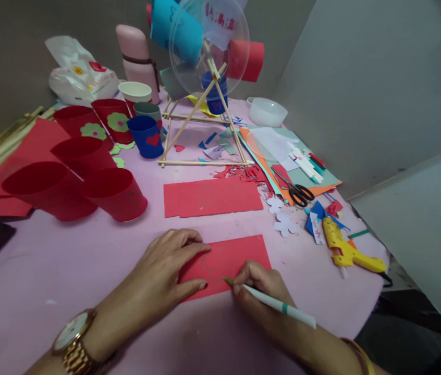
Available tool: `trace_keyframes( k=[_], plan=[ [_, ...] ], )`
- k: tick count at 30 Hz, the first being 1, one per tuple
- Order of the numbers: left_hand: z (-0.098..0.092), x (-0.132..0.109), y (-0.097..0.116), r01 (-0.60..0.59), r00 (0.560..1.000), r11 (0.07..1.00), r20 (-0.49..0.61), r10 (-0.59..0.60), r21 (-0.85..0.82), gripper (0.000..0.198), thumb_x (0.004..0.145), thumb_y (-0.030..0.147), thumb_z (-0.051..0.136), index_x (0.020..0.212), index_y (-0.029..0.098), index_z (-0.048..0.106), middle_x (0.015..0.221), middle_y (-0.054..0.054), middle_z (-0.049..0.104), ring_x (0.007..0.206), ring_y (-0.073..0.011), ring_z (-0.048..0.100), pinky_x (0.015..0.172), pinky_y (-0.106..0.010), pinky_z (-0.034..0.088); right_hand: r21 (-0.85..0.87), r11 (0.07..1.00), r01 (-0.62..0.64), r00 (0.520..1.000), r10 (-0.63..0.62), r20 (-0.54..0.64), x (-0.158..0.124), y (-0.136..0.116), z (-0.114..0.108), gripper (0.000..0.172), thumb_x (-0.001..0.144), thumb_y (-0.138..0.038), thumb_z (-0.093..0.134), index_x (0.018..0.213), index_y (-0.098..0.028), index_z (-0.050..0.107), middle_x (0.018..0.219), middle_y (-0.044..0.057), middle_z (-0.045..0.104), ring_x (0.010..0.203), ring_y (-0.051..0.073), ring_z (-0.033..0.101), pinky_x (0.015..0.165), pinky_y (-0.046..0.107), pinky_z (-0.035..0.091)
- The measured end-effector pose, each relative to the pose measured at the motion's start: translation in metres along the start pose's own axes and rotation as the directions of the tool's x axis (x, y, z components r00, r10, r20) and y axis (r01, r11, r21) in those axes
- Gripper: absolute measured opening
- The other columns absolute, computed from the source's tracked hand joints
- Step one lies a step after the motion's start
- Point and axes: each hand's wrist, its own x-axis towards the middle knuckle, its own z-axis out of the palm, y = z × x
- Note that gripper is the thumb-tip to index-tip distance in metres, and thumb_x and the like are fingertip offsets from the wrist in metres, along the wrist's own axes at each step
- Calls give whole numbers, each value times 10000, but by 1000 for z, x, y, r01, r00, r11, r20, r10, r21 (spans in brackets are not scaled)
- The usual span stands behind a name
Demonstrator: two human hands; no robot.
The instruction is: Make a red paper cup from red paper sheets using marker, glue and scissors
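Note:
In front of me a red paper rectangle (pixel 240 252) lies flat on the pink tabletop (pixel 134 323). My left hand (pixel 175 265) rests over its left end, fingers stretched out and thumb apart. Pinched in my right hand (pixel 261 291) is a white felt-tip marker (pixel 279 304) with a green tip. The tip is at the paper, near its middle; faint lines show on the red surface. Just beyond lies another red paper piece (pixel 212 199) with uneven edges. Two white paper flowers (pixel 284 224) sit to its right.
Red paper cups (pixel 114 195) and a blue cup (pixel 145 138) stand left. A stick frame (pixel 205 162) with a wheel of cups rises at the back. Scissors (pixel 301 195), several markers (pixel 306 166) and a yellow glue gun (pixel 347 250) lie right. A pink bottle (pixel 138 62) stands behind.

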Motion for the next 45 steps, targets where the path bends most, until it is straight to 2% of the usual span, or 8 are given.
trace_keyframes(
  k=[3,13,31,45],
  plan=[
    [0,1,0,1,1000,1000,7,-1,-2,405,816,358,660,1200,275,562,1179,-40,524,1085,-253,483,918,-384,387,-16,1000,-25,1000,25,-14,0,0,0,84,736,-179,464,664,-223,462,509,-76,409,443,94,359,426,209,251],
    [1,-2,0,-24,1000,1000,-8,24,-2,418,807,323,685,1197,265,547,1174,-23,499,1086,-227,467,923,-357,351,3,1000,2,1000,-2,-25,-2,9,-1,70,745,-185,468,684,-218,480,508,-83,396,430,92,345,417,208,240],
    [-2,0,2,7,1000,1000,20,-7,-4,398,810,314,674,1188,284,554,1180,-26,514,1100,-242,471,929,-385,364,35,997,-63,998,64,-29,-3,0,-6,58,711,-243,443,654,-231,448,482,-78,394,420,100,327,416,222,243],
    [-1,1,2,11,1000,1000,25,-11,-4,398,811,310,668,1192,284,554,1186,-29,514,1103,-246,474,932,-393,363,50,990,-133,985,138,-100,0,2,-5,60,696,-240,436,637,-242,441,460,-86,378,422,104,316,400,218,236]
  ],
)
